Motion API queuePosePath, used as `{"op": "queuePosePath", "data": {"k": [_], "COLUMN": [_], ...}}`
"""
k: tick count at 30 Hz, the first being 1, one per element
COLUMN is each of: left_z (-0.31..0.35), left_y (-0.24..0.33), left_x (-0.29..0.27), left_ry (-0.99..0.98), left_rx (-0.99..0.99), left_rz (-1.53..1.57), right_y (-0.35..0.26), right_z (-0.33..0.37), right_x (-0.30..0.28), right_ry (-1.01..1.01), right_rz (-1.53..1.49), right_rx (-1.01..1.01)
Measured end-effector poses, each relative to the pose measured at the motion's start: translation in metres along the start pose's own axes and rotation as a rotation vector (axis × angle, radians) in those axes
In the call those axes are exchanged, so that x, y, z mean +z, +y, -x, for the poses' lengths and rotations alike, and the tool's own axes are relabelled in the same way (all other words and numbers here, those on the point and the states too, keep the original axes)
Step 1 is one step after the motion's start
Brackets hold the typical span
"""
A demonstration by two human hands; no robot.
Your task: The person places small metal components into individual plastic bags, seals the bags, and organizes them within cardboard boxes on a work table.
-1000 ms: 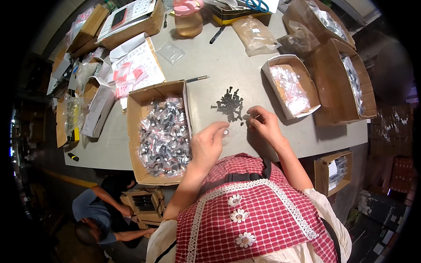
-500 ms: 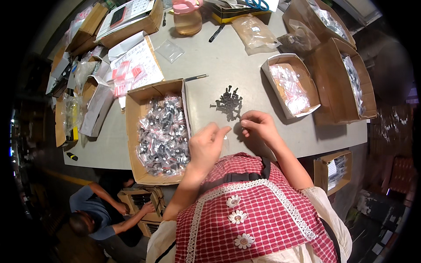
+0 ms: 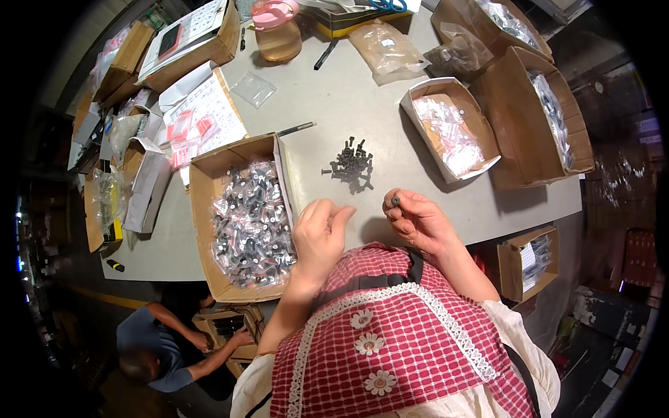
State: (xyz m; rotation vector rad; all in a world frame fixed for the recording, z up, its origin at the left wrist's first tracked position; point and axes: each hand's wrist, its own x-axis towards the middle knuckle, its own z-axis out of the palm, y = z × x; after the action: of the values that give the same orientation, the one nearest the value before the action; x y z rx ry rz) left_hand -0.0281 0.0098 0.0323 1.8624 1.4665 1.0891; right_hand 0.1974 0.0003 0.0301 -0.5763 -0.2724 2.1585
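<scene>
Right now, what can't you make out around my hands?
In the head view:
Left hand: its back hides whether the palm holds anything.
Small dark part in the right hand: tiny, partly covered by the grip.
Dark screws: heaped, overlapping, uncountable.
Bagged parts: upper bags hide those beneath.

bright light, apparently from the right, washes the counter (image 3: 334, 90), laying shadows left of the white box (image 3: 481, 168) and right fingers (image 3: 403, 227). bags (image 3: 254, 226) glint with glare. the floor (image 3: 90, 306) sits dim. fisheye distortion bows the counter's edges; black swallows the corners.
</scene>
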Motion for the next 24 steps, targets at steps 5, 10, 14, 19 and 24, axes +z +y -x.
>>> {"op": "queuePosePath", "data": {"k": [5, 10, 14, 19, 24], "left_z": [0.001, -0.002, -0.003, -0.002, 0.0], "left_y": [0.0, 0.0, -0.001, -0.009, -0.008], "left_x": [-0.004, 0.002, 0.001, 0.004, 0.004], "left_ry": [-0.006, 0.042, 0.076, 0.075, 0.076], "left_rx": [-0.021, -0.106, -0.116, 0.026, 0.125], "left_rz": [0.007, 0.174, 0.195, 0.052, -0.069], "right_y": [0.002, 0.004, 0.007, 0.012, 0.015], "right_z": [-0.001, -0.006, -0.011, -0.016, -0.019], "right_x": [0.005, 0.012, 0.013, 0.015, 0.012], "right_ry": [0.016, 0.184, 0.255, 0.337, 0.415], "right_rz": [-0.051, 0.094, 0.172, 0.354, 0.559], "right_rx": [0.026, -0.019, -0.032, -0.069, -0.075]}}
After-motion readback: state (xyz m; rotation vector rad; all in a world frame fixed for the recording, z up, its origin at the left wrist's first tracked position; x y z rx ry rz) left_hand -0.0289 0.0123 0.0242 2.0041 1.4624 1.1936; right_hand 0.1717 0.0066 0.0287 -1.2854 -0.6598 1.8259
